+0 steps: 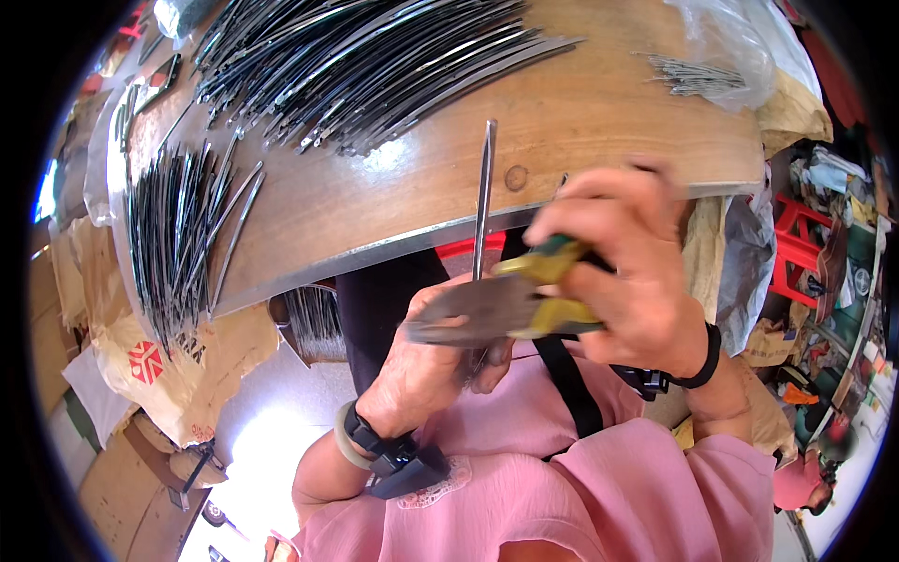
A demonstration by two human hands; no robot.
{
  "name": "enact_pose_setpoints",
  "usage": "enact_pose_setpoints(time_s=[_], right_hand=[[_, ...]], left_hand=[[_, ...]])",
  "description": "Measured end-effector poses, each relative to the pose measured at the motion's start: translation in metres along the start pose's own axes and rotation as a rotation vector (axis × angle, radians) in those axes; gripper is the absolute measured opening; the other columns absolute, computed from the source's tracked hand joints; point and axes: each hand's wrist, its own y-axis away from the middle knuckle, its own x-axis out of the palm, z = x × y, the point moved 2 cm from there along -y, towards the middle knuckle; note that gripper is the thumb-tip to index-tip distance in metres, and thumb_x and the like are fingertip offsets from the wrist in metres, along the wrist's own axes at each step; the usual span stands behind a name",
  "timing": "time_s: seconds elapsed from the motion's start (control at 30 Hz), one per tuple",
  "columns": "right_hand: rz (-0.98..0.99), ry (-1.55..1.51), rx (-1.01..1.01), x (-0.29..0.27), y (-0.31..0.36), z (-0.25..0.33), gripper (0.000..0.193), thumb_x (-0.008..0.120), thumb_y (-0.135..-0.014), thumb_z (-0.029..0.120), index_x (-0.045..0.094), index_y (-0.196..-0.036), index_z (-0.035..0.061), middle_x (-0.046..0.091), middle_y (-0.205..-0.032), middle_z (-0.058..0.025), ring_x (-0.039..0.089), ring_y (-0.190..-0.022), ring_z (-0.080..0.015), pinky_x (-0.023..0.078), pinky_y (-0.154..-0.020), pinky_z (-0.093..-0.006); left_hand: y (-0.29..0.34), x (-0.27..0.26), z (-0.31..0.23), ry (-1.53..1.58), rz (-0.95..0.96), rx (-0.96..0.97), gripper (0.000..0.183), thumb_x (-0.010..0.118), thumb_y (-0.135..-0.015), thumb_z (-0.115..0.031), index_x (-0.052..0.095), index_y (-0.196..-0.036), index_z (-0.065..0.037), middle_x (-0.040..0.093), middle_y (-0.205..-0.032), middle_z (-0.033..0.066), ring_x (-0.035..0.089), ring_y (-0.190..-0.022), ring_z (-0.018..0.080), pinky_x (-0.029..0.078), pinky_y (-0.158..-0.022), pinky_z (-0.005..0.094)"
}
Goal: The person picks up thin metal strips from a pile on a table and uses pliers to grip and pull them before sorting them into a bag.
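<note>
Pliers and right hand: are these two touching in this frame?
Touching. The head view shows the right hand gripping the yellow-handled pliers, its fingers overlapping the handles with no gap visible.

A glossy metal strip (pixel 484 183) and matt metal pliers (pixel 473 309) with plastic-looking grips (pixel 552 317) contrast with a smooth, shiny wood counter (pixel 599 112) and matt cloth shirt (pixel 655 487).
</note>
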Motion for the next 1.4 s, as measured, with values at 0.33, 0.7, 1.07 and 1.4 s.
enact_pose_setpoints(time_s=[0.33, 0.7, 1.07, 1.4], right_hand=[[0.11, -0.491, 0.421, -0.004, 0.051, 0.002, 0.032, 0.079, -0.065, 0.006, 0.07, -0.096, -0.0023, 0.061, -0.107, -0.0156, 0.063, -0.087, -0.0308, 0.052, -0.077, -0.0343], [0.329, -0.293, 0.216, 0.018, 0.042, 0.006, 0.026, 0.07, -0.074, 0.013, 0.059, -0.091, -0.0037, 0.053, -0.091, -0.015, 0.06, -0.08, -0.0302, 0.052, -0.064, -0.0367], [0.1, -0.187, 0.234, -0.018, 0.013, -0.04, 0.033, 0.076, -0.076, 0.018, 0.065, -0.098, -0.0039, 0.059, -0.114, -0.0186, 0.066, -0.091, -0.0317, 0.056, -0.072, -0.039], [0.069, 0.62, -0.043, -0.062, 0.011, -0.142, 0.012, 0.063, -0.069, 0.012, 0.06, -0.076, 0.0031, 0.057, -0.097, -0.0118, 0.057, -0.089, -0.0247, 0.052, -0.075, -0.0337]], left_hand=[[0.011, 0.01, -0.014, -0.058, -0.147, 0.325, 0.007, 0.063, -0.094, -0.002, 0.062, -0.097, 0.004, 0.056, -0.067, 0.0018, 0.043, -0.051, 0.0045, 0.031, -0.043, 0.0195], [0.01, -0.005, -0.01, -0.384, -0.388, 0.465, 0.006, 0.057, -0.092, 0.0, 0.057, -0.087, 0.002, 0.056, -0.063, 0.0036, 0.044, -0.043, 0.007, 0.031, -0.038, 0.02], [0.043, -0.062, -0.07, -0.496, -0.79, 0.628, 0.004, 0.057, -0.089, -0.002, 0.057, -0.086, -0.004, 0.052, -0.059, 0.0004, 0.04, -0.041, 0.005, 0.025, -0.035, 0.0201], [0.06, -0.071, -0.117, -1.706, -1.06, 1.112, 0.026, 0.071, -0.088, -0.011, 0.067, -0.107, 0.006, 0.065, -0.1, 0.0221, 0.059, -0.092, 0.0361, 0.048, -0.082, 0.0467]])
